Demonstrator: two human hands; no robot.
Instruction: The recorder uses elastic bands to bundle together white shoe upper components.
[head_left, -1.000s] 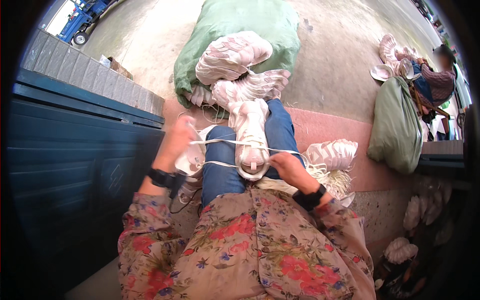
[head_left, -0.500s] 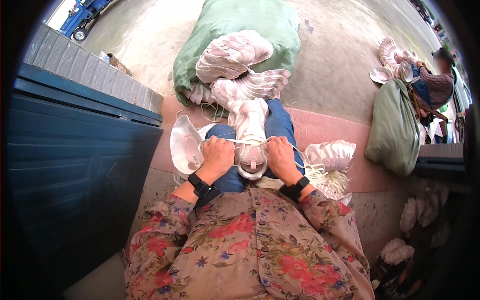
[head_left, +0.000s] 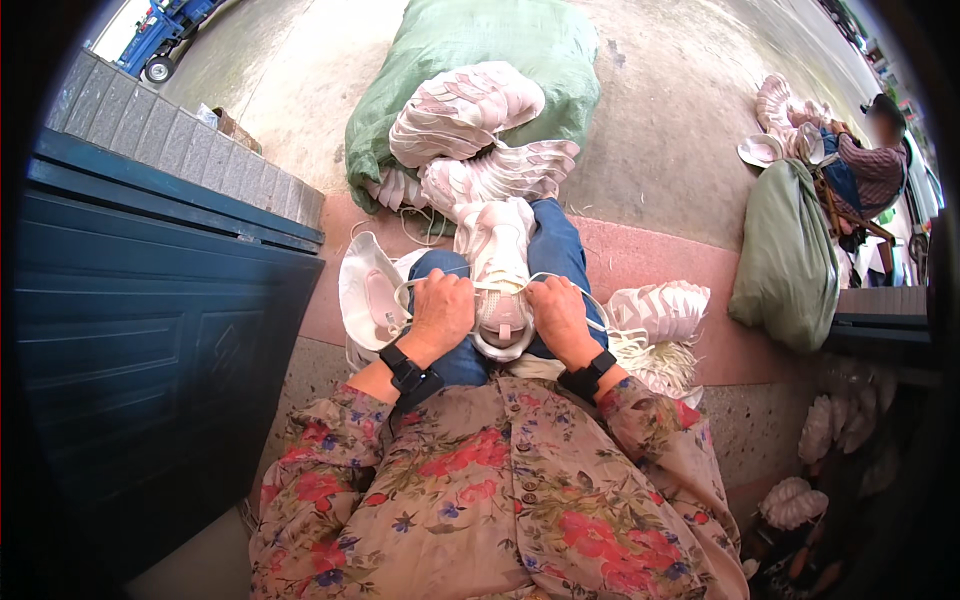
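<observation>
A white and pink shoe upper [head_left: 502, 312] rests between my knees, its heel opening toward me. Cream shoelaces [head_left: 492, 285] run across it from one hand to the other. My left hand [head_left: 441, 312] is closed at the upper's left edge, pinching the lace. On the other side, my right hand [head_left: 560, 318] pinches the lace with curled fingers. Loose lace loops out past both hands. Beside my left hand lies another pale upper [head_left: 368, 292], opened to its pink lining. The fingertips are partly hidden behind the knuckles.
A large green sack [head_left: 540, 50] lies ahead, with stacked uppers [head_left: 465, 112] against it. More nested uppers [head_left: 660, 310] and a lace bundle [head_left: 655, 362] sit at my right. A blue door [head_left: 150, 350] stands at left. At far right, a person [head_left: 872, 165] sits behind a green sack [head_left: 785, 255].
My hands have shifted slightly, the left a little inward and the right a little left. The lace stretched between them has slackened slightly. Both hands keep their pinch.
</observation>
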